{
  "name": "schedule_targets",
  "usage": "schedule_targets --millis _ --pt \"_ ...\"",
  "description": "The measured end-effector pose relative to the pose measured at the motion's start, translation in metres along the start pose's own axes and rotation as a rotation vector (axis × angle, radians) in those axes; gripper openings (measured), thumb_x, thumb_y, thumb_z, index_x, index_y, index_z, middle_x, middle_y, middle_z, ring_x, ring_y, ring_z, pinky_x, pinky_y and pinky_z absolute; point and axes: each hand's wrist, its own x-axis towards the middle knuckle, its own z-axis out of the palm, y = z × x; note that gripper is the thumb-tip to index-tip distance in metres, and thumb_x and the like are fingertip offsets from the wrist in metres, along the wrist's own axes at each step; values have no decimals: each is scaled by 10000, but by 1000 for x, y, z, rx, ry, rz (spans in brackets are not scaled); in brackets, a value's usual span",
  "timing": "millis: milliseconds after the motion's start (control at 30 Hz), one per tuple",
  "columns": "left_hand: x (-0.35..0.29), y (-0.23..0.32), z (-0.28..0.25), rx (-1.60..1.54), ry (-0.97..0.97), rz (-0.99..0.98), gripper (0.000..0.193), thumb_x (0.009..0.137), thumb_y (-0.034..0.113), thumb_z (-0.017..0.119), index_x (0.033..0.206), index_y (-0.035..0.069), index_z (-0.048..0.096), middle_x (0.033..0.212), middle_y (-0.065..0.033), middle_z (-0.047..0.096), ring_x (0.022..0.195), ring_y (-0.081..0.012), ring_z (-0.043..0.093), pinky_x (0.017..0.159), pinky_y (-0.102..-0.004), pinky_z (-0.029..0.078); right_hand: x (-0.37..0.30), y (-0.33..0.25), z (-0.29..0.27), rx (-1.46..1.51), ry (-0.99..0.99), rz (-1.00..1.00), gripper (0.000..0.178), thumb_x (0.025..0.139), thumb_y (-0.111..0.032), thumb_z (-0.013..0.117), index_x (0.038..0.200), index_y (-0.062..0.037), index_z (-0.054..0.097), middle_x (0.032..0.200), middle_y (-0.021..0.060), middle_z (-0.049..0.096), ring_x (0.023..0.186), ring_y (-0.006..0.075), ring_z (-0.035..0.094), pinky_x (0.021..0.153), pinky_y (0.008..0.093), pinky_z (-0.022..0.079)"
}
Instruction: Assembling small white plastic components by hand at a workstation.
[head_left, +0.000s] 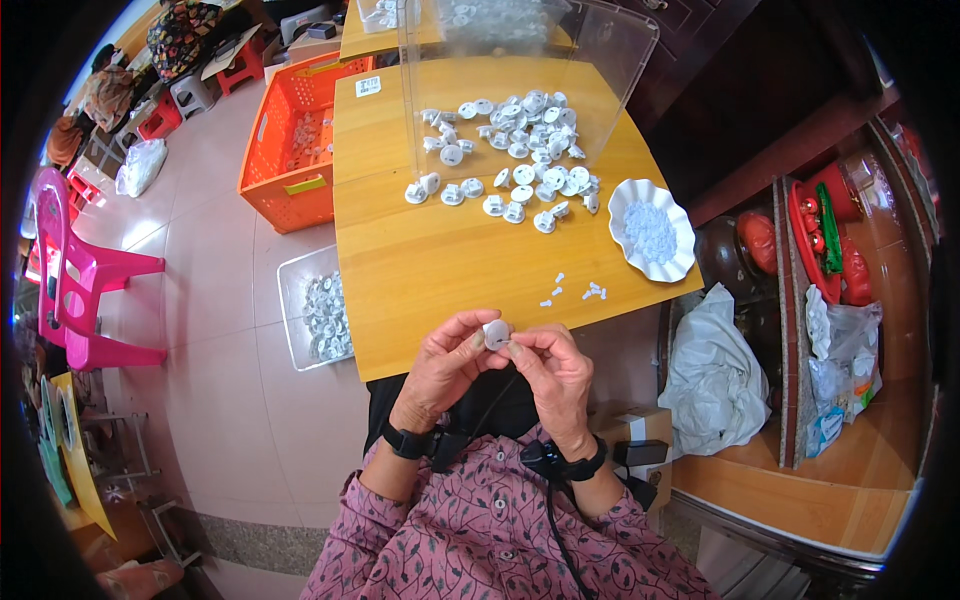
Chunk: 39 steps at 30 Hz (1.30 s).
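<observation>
Just off the table's near edge, my left hand (pixel 440 368) grips a small white round plastic part (pixel 495 333) with a dark slot in its face. My right hand (pixel 552 372) is closed in a pinch at the right rim of that part. Whatever sits between its thumb and finger is too small to make out. Several tiny white plastic pegs (pixel 594 291) lie on the table (pixel 440 270) beyond my hands. Farther off, many similar white round parts (pixel 520 175) are spread in a loose heap, some of them on their sides.
At the table's right edge stands a white scalloped dish (pixel 684 245) of tiny pale pieces. A clear plastic bin (pixel 625 75) rests behind the heap. Left of the table are an orange crate (pixel 285 195), a clear tub (pixel 290 300) of parts and a pink chair (pixel 100 270).
</observation>
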Motion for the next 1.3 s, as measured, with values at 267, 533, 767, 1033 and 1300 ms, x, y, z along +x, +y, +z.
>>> schedule_targets --millis 267,533,767,1033,1300 --pt "1 -1 -1 24 24 -17 335 994 113 618 1300 -12 567 1181 -109 660 1048 -206 680 924 -346 592 3 7 1 -150 45 -68 87 903 -27 714 968 23 686 942 58 627 777 103 631 715 240 522" --pt "2 -4 -5 23 -10 0 353 950 72 673 1287 15 586 1198 -108 660 1101 -210 657 949 -368 578 5 3 4 -190 86 -118 85 896 -48 720 956 5 690 984 85 616 869 162 627 762 272 514" --pt "3 -9 -6 49 -32 21 346 914 16 699 1245 12 599 1180 -109 662 1097 -199 650 976 -403 567 5 3 4 -212 74 -110 89 883 -54 723 942 2 687 1015 108 614 974 222 615 866 324 495" --pt "2 -9 -2 82 -39 45 349 892 -16 712 1222 5 600 1149 -98 669 1079 -193 656 969 -396 566 5 2 5 -213 89 -113 87 881 -53 722 938 2 685 1015 111 620 972 222 614 867 324 494" --pt "0 -8 2 80 -22 71 366 874 -45 718 1218 -3 600 1141 -100 670 1085 -188 653 976 -373 554 5 -1 5 -245 98 -138 89 881 -55 721 937 3 682 1005 119 629 958 229 623 856 327 499"
